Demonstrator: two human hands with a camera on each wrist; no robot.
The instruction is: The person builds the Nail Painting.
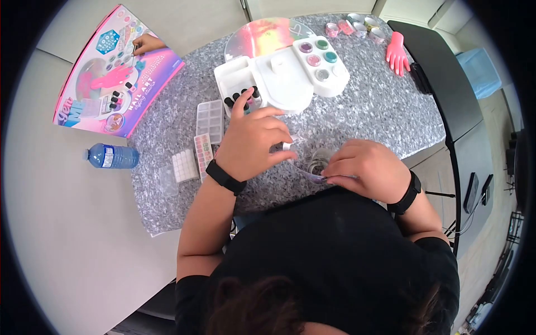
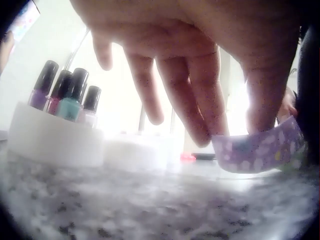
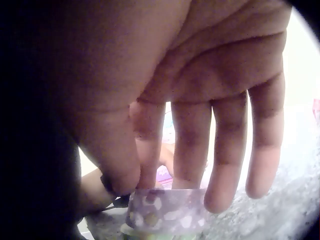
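Observation:
A purple patterned strip (image 1: pixel 314 177) curves between the two hands near the table's front edge. My left hand (image 1: pixel 257 137) holds its left end between thumb and fingers; in the left wrist view the fingertips meet the upper edge of the strip (image 2: pixel 257 151). A small white piece (image 1: pixel 287 146) shows by those fingertips. With thumb and fingers my right hand (image 1: pixel 371 167) pinches the other side, and the right wrist view shows the band (image 3: pixel 170 212) below the fingertips. A clear round container (image 1: pixel 319 161) stands by the right fingers, partly hidden.
Behind the hands is a white station (image 1: pixel 286 84) with colored pots; dark-capped bottles (image 2: pixel 75 92) stand at its left. Trays (image 1: pixel 210 121), a water bottle (image 1: pixel 113 156) and a printed box (image 1: pixel 114 78) lie left. Small tubs (image 1: pixel 360 29) and a pink model hand (image 1: pixel 397 54) sit back right.

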